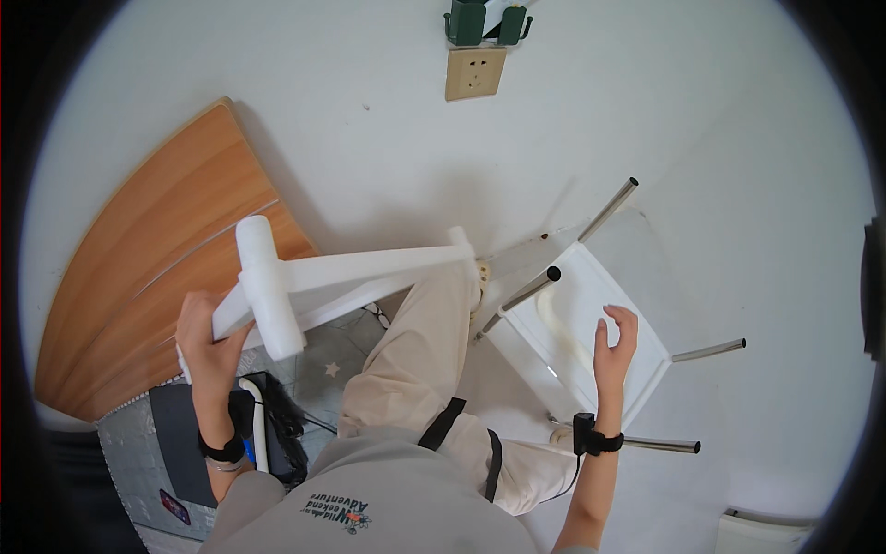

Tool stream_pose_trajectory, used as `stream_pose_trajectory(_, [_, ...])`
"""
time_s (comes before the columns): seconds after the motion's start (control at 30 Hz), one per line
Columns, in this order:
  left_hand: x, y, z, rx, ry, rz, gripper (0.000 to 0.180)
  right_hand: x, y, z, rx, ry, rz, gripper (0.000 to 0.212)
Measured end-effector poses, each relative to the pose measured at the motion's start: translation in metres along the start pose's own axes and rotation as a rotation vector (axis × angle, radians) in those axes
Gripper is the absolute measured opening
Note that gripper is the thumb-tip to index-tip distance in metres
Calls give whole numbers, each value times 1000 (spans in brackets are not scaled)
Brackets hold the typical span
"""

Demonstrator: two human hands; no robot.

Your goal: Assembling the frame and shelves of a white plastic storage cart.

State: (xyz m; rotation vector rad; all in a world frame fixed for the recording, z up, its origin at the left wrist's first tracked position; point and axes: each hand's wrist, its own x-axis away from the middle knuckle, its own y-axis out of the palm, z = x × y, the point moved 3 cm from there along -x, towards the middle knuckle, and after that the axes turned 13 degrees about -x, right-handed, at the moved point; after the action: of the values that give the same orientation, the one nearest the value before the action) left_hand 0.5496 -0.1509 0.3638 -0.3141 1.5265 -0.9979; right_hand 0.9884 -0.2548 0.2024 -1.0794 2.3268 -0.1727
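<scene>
My left hand grips the near end of a white frame piece with thick round legs, held up in front of me at the left. My right hand hovers with fingers spread over a white stool that lies overturned by the wall, its several metal legs sticking out. The hand holds nothing; whether it touches the stool's underside is unclear. My beige-trousered knee is raised between the two pieces.
A wooden board leans at the left. On the white wall sit an outlet and a green hook rack. Dark objects and cables lie on the patterned floor below my left hand.
</scene>
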Motion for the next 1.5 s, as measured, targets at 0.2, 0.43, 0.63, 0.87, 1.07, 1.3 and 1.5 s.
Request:
stream_pose_trajectory(0.2, [-15, 1, 26, 188, 95, 46, 22, -24, 40, -119, -77, -233, -276, 51])
stream_pose_trajectory(0.43, [-37, 13, 58, 328, 296, 54, 19, -44, 87, -131, -217, -484, -339, 36])
stream_pose_trajectory(0.63, [-41, 27, 57, 353, 304, 37, 18, -42, 87, -110, -221, -299, -301, 19])
stream_pose_trajectory(0.87, [-52, 11, 78, 320, 406, 95, 28, -37, 56, -120, -235, -379, -115, 17])
stream_pose_trajectory(1.07, [-50, -1, 102, 222, 489, 462, 50, -26, -4, -103, -230, -288, 149, 15])
stream_pose_trajectory(1.3, [-24, 73, 90, 493, 426, 424, 41, 10, -113, -84, -273, -69, 836, 16])
stream_pose_trajectory(1.5, [-17, 174, 178, 782, 457, -430, 38, 60, -183, -79, -303, -82, 1098, 25])
